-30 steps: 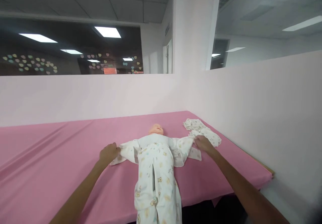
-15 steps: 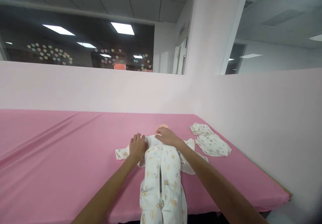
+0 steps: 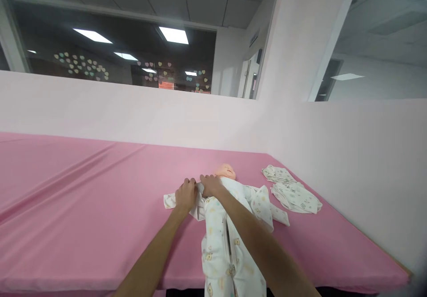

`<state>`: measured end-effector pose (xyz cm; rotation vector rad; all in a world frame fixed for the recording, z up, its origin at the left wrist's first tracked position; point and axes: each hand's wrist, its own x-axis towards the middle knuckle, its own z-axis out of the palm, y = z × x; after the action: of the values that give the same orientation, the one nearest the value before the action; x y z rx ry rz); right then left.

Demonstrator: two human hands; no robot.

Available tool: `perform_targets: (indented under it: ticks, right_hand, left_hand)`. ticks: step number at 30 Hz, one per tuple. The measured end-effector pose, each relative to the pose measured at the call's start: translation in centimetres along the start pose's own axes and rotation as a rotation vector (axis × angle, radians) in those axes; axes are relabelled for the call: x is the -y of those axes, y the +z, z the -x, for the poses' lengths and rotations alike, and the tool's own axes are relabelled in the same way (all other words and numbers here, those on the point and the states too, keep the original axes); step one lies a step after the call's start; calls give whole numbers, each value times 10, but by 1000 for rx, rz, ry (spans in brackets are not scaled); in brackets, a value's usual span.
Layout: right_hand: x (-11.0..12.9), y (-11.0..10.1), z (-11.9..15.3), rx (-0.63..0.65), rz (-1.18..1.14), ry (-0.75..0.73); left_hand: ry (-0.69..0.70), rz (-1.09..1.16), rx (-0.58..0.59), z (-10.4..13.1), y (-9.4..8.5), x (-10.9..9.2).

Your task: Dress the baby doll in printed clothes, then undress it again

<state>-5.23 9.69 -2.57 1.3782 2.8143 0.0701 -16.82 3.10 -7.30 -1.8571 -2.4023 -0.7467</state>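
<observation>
A baby doll (image 3: 226, 170) lies on its back, its bare head at the far end and its face partly in view. White baby clothes (image 3: 218, 239) printed with small bears cover its body, with a long slit down the front. My left hand (image 3: 187, 194) has its fingers curled on the sleeve (image 3: 169, 201) at the doll's left side in the picture. Close beside it, my right hand (image 3: 210, 186) pinches white cloth at the shoulder, just below the head. My right forearm crosses over the doll's chest. The other sleeve (image 3: 279, 214) lies spread to the right.
Folded white printed baby clothes (image 3: 295, 195) lie at the right, near the wall. A pink sheet (image 3: 100, 208) covers the table, with creases at the left. Pale walls (image 3: 133, 114) with windows rise behind and at the right; the table's front edge is near me.
My right hand has moved from near the doll's head to the left shoulder, beside my left hand. The head is now uncovered to view. The camera has turned slightly left.
</observation>
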Motion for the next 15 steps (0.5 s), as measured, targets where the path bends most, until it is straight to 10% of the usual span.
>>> perform_targets:
  ticks: [15]
  right_hand:
    - [-69,-27,30,-293,-360,42]
  left_hand:
    - [-313,430,23,-24,9,78]
